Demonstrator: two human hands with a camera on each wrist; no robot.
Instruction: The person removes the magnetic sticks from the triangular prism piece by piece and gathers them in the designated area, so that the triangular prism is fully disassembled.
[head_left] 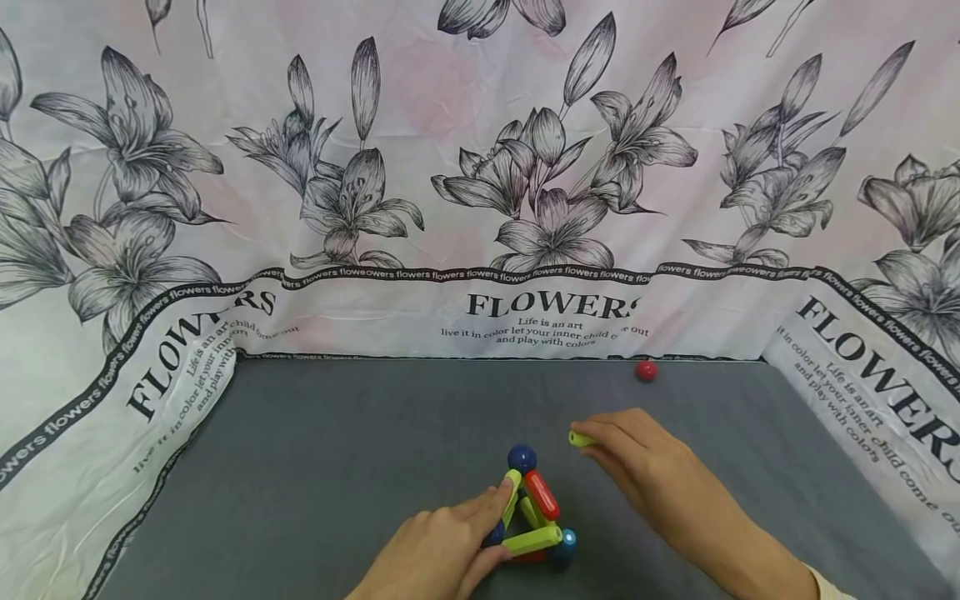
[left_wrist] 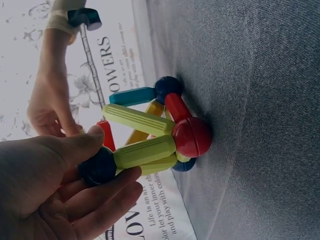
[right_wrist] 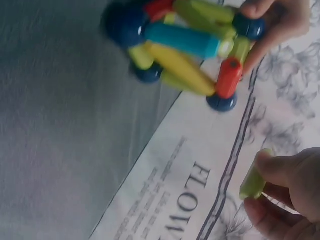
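Over the bench point(head_left: 315, 450), passage lies wide left of the rod-and-ball frame point(head_left: 542, 496), whose near-left side the left grip point(head_left: 441, 548) blocks; a red ball point(head_left: 647, 371) obstructs the back edge.

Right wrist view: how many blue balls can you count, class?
4: one blue ball at left, another below it, the lowest below a red stick, one in the left hand. More may be hidden.

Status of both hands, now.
Left hand: holding the stick-and-ball structure by a blue ball.
Right hand: holding a loose yellow-green stick.
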